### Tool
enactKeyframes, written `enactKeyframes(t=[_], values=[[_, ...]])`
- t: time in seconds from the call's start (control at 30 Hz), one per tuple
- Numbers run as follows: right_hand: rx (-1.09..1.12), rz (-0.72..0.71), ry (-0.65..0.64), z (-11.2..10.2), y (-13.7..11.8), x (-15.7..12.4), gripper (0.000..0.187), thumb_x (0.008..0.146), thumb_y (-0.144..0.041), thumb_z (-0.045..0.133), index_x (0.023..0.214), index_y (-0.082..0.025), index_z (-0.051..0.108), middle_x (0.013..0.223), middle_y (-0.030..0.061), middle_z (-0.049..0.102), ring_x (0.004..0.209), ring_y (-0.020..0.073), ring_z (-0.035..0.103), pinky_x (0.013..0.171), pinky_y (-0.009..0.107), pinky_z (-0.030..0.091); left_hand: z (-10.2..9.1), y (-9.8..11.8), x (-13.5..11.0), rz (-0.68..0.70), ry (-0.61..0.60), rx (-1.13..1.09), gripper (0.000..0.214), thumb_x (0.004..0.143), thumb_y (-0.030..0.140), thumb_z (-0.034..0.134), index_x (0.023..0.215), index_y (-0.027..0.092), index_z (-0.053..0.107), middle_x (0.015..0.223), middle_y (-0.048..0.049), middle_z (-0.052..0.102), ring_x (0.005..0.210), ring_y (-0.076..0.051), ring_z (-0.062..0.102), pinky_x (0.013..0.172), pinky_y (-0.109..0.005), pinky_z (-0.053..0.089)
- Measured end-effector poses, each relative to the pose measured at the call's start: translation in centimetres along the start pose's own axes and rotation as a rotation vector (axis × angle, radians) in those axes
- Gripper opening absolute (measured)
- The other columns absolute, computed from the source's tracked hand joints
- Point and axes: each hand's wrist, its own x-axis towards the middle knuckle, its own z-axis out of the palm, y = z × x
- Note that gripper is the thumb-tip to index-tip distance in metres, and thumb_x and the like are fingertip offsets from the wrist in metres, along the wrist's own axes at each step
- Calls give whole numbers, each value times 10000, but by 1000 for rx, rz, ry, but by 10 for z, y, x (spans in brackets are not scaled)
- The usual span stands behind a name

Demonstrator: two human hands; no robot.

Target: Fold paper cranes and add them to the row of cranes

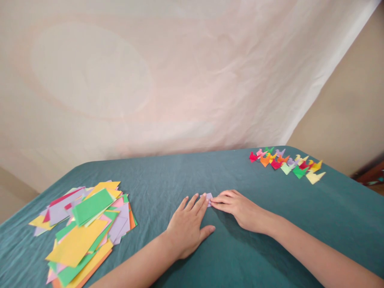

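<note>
Well, the little purple paper [209, 196] is tiny and folded small. It lies flat on the green surface [168, 172], right at my fingertips. My left hand [187, 226] is wide open and flat, fingers spread, tips touching the paper. My right hand [240, 208] lies flat too, fingers straight and close together, pressing the paper's edge. Neither hand grips it. A messy pile of coloured sheets [84, 224] sits near my left arm. Folded paper shapes [285, 163] sit far off by the back right edge. There is lots of room between them.
</note>
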Motion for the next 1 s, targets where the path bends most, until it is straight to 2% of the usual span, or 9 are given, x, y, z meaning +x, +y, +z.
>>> enactKeyframes(t=[0.53, 0.73, 1.0], values=[[160, 25, 94, 1, 7, -5, 563, 800, -8, 358, 1320, -210, 436, 1206, 85, 578, 1103, 188, 497, 938, 389, 401, -1, -1, 0, -2, -5, -21, 679, 893, 606, 128, 1427, 190, 173, 1480, -65, 189, 1343, -274, 193, 1065, -445, 201], [97, -40, 38, -3, 7, -5, 597, 778, 3, 387, 1324, -233, 430, 1294, 47, 523, 1164, 191, 455, 963, 395, 375, 0, 0, 0, -14, 2, -20, 662, 896, 600, 143, 1420, 201, 201, 1480, -50, 196, 1341, -265, 197, 1068, -433, 196], [40, -71, 10, -5, 6, -6, 602, 771, -3, 395, 1334, -216, 414, 1315, 63, 501, 1192, 194, 430, 954, 403, 372, 2, -1, -1, -8, 34, -9, 655, 900, 592, 137, 1421, 200, 200, 1477, -53, 209, 1337, -260, 208, 1063, -422, 206]])
